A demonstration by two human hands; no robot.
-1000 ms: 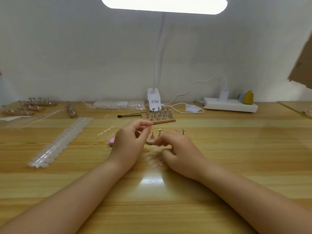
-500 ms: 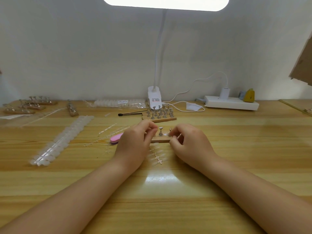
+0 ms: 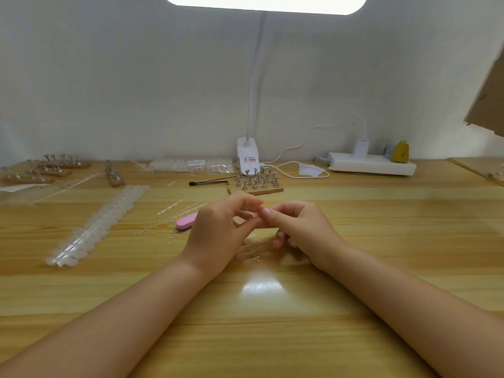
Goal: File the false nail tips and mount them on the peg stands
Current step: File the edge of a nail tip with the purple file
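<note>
Far left of the left hand (image 3: 218, 230), at the back of the worktop (image 3: 272, 309), loaded peg stands (image 3: 41, 170) are seen. Nearer it, a long strip of nail tips (image 3: 95, 227) is laid diagonally, and a pink file (image 3: 186, 221) lies just beside its thumb side. The left hand is curled, and a small clear tip (image 3: 255, 214) seems to be pinched at its fingertips. That tip is met by the right hand (image 3: 302, 230), its thumb and forefinger closed on it too; a stand is largely hidden beneath both hands. Behind them a block of bare pegs (image 3: 255, 184) is set, with a lamp (image 3: 246, 156) behind it. Loose tips (image 3: 253, 255) lie under the right hand.
</note>
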